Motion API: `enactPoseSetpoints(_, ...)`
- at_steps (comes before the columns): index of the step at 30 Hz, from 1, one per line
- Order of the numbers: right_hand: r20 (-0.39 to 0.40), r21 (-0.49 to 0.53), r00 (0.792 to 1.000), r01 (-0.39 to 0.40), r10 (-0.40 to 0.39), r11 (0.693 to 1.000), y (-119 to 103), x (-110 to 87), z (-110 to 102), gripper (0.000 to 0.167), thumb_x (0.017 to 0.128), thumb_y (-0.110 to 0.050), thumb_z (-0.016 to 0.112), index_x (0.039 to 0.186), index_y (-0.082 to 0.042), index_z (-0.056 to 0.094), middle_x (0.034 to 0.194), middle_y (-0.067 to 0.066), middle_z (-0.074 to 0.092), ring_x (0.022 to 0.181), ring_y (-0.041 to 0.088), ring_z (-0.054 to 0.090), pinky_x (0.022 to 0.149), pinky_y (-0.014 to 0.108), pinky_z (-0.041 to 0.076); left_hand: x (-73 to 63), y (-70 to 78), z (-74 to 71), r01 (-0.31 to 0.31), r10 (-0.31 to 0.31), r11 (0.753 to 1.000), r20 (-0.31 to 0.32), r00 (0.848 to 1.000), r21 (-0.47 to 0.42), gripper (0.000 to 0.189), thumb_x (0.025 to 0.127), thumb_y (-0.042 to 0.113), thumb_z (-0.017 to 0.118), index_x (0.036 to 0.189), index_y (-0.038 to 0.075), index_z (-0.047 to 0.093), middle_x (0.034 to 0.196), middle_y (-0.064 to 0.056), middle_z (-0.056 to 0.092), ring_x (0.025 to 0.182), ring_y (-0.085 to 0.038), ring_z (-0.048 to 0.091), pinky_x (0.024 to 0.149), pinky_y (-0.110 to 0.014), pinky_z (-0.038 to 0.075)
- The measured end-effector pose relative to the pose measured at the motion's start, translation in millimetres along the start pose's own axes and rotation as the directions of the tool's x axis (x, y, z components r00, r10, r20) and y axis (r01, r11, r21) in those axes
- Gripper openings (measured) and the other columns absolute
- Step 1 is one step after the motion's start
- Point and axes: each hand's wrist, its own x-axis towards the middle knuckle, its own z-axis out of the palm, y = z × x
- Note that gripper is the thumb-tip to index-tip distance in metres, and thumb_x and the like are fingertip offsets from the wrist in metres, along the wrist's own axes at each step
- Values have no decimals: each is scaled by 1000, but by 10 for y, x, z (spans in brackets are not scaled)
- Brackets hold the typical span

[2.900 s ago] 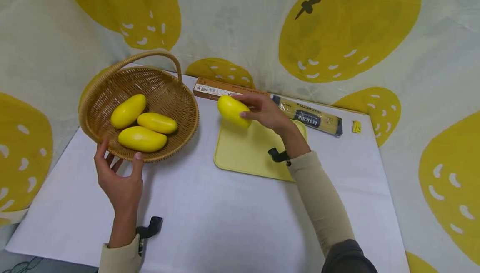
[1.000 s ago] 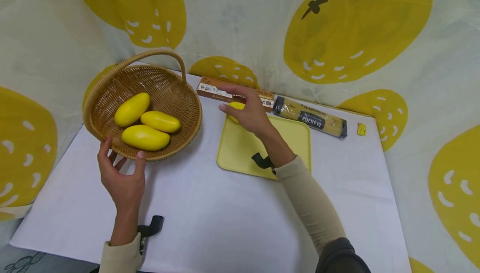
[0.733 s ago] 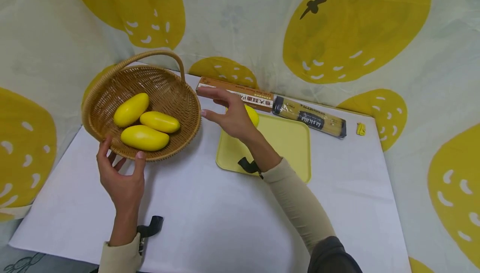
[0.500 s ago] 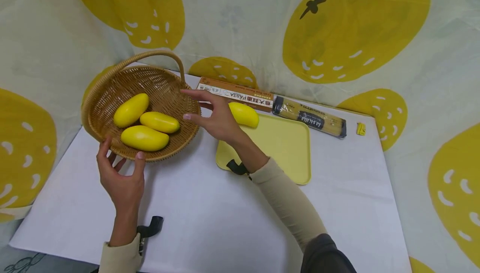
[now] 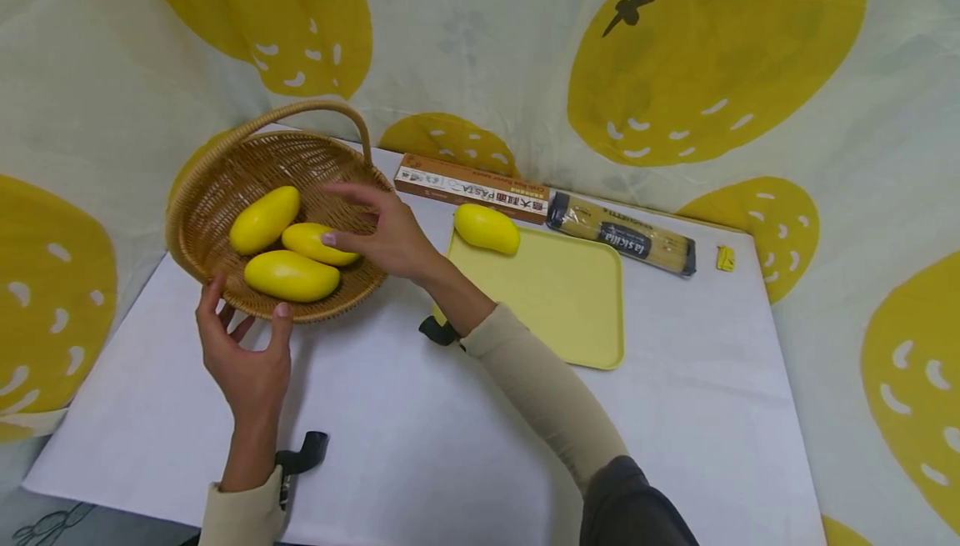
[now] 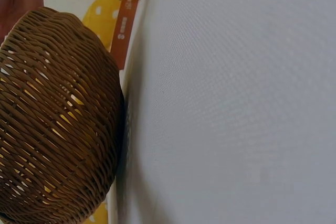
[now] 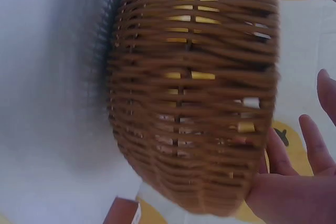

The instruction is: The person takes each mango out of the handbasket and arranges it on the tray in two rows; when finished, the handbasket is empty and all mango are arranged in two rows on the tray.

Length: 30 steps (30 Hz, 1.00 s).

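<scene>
A wicker basket point(image 5: 367, 271) with an arched handle stands at the left of the table, holding three yellow mangoes: an upper one point(image 5: 264, 221), a smaller middle one point(image 5: 307, 241) and a lower one point(image 5: 292, 276). My left hand point(image 5: 247, 363) holds the basket's near rim between thumb and fingers. Over the basket's right side hangs my right hand point(image 5: 390, 233), fingers spread and nothing in it; its thumb overlaps the middle mango, though contact cannot be made out. Another mango point(image 5: 486, 228) lies at the far left corner of the yellow tray point(image 5: 555, 304).
Behind the tray lie a brown pasta box point(image 5: 472, 187) and a spaghetti packet point(image 5: 622, 233). A small yellow wrapped piece point(image 5: 725, 258) is further right. A patterned cloth point(image 5: 480, 46) hangs behind the white table point(image 5: 420, 429).
My right hand set its mango on the tray, let go, and moved left until it is over the basket. My left hand stays at the basket rim.
</scene>
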Motion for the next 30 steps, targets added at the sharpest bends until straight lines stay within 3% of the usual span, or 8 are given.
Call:
enactPoseSetpoints(7, 64, -53, 997, -43, 47, 998, 6, 174, 115, 58, 97, -21, 78, 152, -20, 60, 157, -8, 57, 147, 9, 48, 122, 28, 39, -8, -4, 3, -6, 6, 1000, 5, 1000, 6, 71, 91, 13, 75, 157, 10, 47, 162, -13, 47, 137, -40, 54, 104, -16, 46)
enactPoseSetpoints(13, 62, -60, 982, -175, 179, 983, 32, 346, 172, 54, 95, -18, 80, 147, -21, 64, 155, -7, 60, 147, 15, 51, 124, 39, 41, -10, -12, 3, -8, 8, 1000, 5, 1000, 7, 72, 91, 14, 75, 157, 15, 47, 163, -12, 47, 137, -41, 54, 103, -16, 46)
enactPoseSetpoints(19, 65, -49, 939, -336, 339, 941, 62, 496, 237, 51, 91, -12, 84, 139, -23, 70, 150, -1, 64, 141, 15, 57, 115, 32, 48, -10, -15, -3, 1, -1, 1000, 6, 1000, 10, 72, 91, 15, 76, 157, 15, 47, 164, -12, 47, 138, -41, 54, 103, -15, 46)
enactPoseSetpoints(30, 40, -148, 855, -507, 517, 849, 94, 646, 345, 47, 88, -12, 86, 132, -22, 75, 142, 0, 68, 132, 18, 61, 106, 32, 53, -6, 13, -9, -5, 5, 1000, 16, 1000, 6, 72, 91, 14, 75, 157, 12, 47, 165, -13, 45, 138, -41, 54, 103, -15, 46)
